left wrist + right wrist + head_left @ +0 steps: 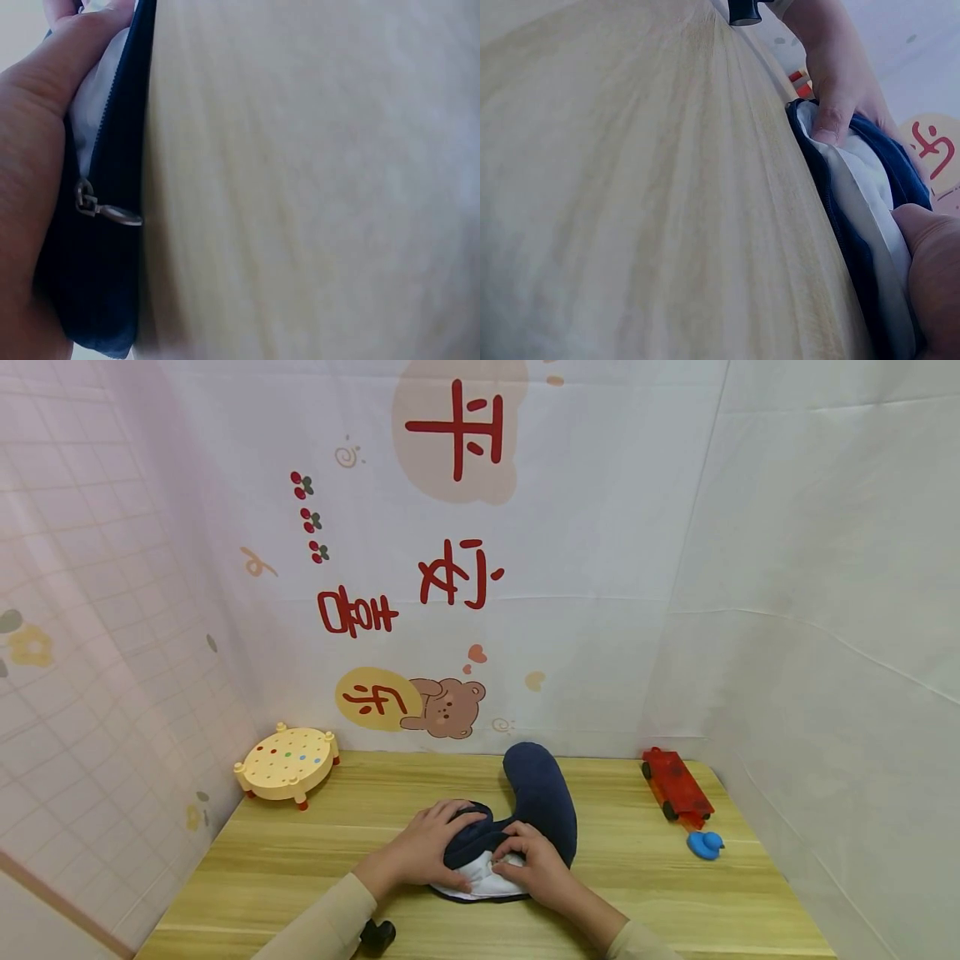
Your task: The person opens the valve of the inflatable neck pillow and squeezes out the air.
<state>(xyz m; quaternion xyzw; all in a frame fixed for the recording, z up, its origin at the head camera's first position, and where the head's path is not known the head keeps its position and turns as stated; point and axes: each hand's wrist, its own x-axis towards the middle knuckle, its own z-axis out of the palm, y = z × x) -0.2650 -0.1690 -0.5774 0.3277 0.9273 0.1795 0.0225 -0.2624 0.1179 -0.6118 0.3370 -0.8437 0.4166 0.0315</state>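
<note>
at a wooden table (645, 893), both my hands work on a navy neck pillow (543, 793) that lies near the middle of the tabletop, one arm of its curve pointing toward the back wall. my left hand (431, 847) rests over the near end of the pillow, fingers curled round the dark cover, thumb pressing at the edge where the white inner cushion (487, 881) shows. my right hand (536, 864) sits just beside it, touching it, fingertips pinching the cover's open edge against the white filling. in the left wrist view the cover's zipper (101, 208) runs along that edge, its metal pull hanging close to the tabletop, white stuffing showing above it where the teeth stand apart. the right wrist view shows the white cushion bulging out between the navy edges, my left thumb pushed down on it.

to the left, near the wall, stands a small yellow toy table (288, 762) with coloured dots. at the right edge lies a red toy vehicle (675, 785), with a blue toy (705, 843) just in front of it. a small black object (377, 935) sits by my left sleeve.
</note>
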